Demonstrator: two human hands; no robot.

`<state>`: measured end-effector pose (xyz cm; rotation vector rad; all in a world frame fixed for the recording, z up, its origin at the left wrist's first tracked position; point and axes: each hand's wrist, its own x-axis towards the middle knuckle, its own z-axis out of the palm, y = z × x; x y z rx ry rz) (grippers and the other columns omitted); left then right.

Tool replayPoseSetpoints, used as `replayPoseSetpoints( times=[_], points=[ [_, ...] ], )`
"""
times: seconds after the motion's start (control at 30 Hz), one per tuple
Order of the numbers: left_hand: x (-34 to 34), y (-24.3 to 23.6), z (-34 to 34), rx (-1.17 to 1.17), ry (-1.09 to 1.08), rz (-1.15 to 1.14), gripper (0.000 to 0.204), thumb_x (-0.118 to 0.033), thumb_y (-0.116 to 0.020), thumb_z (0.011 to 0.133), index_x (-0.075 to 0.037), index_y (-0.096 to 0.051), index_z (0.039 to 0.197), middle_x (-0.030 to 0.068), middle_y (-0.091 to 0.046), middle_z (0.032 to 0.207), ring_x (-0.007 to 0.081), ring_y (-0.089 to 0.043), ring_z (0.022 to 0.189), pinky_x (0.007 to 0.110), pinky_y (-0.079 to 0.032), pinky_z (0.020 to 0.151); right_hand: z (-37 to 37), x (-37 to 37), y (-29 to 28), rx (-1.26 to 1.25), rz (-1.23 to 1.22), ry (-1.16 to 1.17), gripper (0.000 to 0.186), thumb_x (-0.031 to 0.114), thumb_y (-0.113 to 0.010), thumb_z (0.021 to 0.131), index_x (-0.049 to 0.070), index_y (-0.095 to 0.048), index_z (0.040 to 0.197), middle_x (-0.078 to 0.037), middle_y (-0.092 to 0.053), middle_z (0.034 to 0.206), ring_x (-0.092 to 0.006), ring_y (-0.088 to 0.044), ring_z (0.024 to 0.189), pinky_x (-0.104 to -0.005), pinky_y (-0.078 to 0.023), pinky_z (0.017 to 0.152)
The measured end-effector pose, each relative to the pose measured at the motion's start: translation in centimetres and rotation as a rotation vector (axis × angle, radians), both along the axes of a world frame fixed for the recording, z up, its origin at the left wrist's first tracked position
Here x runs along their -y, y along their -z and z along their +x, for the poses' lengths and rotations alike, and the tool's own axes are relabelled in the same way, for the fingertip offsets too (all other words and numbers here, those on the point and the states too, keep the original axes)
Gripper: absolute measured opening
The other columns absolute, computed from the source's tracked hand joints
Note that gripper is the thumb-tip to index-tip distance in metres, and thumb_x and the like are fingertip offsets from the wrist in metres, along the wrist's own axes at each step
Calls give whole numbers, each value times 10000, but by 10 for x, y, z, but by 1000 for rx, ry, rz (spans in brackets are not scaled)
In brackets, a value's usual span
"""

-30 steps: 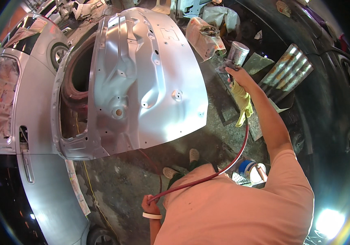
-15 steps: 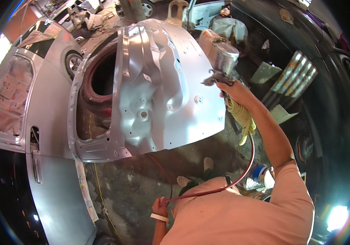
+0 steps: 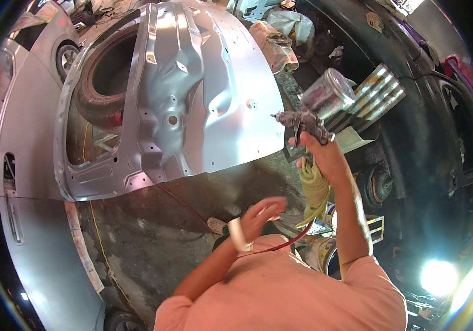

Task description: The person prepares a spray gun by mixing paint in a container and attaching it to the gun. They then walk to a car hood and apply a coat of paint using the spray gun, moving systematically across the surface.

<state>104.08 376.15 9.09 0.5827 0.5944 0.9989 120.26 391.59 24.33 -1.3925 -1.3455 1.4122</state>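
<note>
My right hand (image 3: 322,150) is wrapped around the handle of a paint spray gun (image 3: 301,122), held up beyond the right edge of a silver car panel (image 3: 231,132). A metal cup (image 3: 327,91) sits on top of the gun, tilted to the right. Yellow cloth (image 3: 315,190) hangs below that hand, partly wrapped about the handle. A red air hose (image 3: 286,244) curves from under the cloth toward my body. My left hand (image 3: 259,214), slightly blurred, is raised in front of my chest, its fingers stretched out and nothing visible in them.
A tire (image 3: 89,83) shows through the panel's opening. On the left stands a silver car body (image 3: 35,121); a dark car (image 3: 429,127) is at the right. Ribbed metal sheet (image 3: 380,94), a plastic-wrapped bundle (image 3: 272,47) and cans (image 3: 320,252) lie nearby. A bright lamp (image 3: 439,277) shines at lower right.
My left hand has let go of the red hose and come up toward the right hand. The spray gun has turned, its cup now leaning right. The view has shifted, moving the panel up and left.
</note>
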Motion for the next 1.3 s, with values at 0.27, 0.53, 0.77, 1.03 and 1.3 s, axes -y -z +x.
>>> replayPoseSetpoints(
  times=[0.27,0.53,0.77,1.03,1.3],
  points=[
    [-29,-16,81,189,33,-100,382,-257,-600,1031,-67,-559,1361,16,-633,1289,123,-597,1111,329,-486,924,24,47,-10,45,-106,124,418,350,-708,972,38,-632,1240,-77,-731,977,-143,-652,591,-271,-530,498],
    [-15,-4,111,263,87,2,377,-254,-626,1005,-84,-608,1341,-16,-663,1236,100,-591,1080,304,-465,891,50,71,-10,-4,-58,31,436,384,-687,984,36,-619,1238,-89,-731,972,-139,-647,597,-267,-528,510],
    [8,8,123,122,27,94,322,-253,-639,989,-81,-663,1260,-50,-666,1119,64,-554,954,267,-443,841,67,91,-4,-64,-53,-17,432,389,-649,1009,26,-617,1240,-112,-743,967,-142,-655,590,-272,-536,510],
    [12,8,135,188,106,134,515,-347,-602,1025,-52,-518,1438,7,-631,1299,110,-553,1131,319,-430,988,83,94,-14,-75,-90,-90,407,350,-672,998,39,-607,1252,-90,-712,983,-122,-640,636,-253,-538,533],
    [83,171,85,-403,248,47,665,-502,-497,1054,-34,-432,1522,121,-483,1530,237,-452,1416,379,-330,1167,64,7,-19,-40,126,-219,403,387,-655,1005,30,-635,1192,-85,-721,891,-130,-627,558,-276,-519,499]
  ],
)
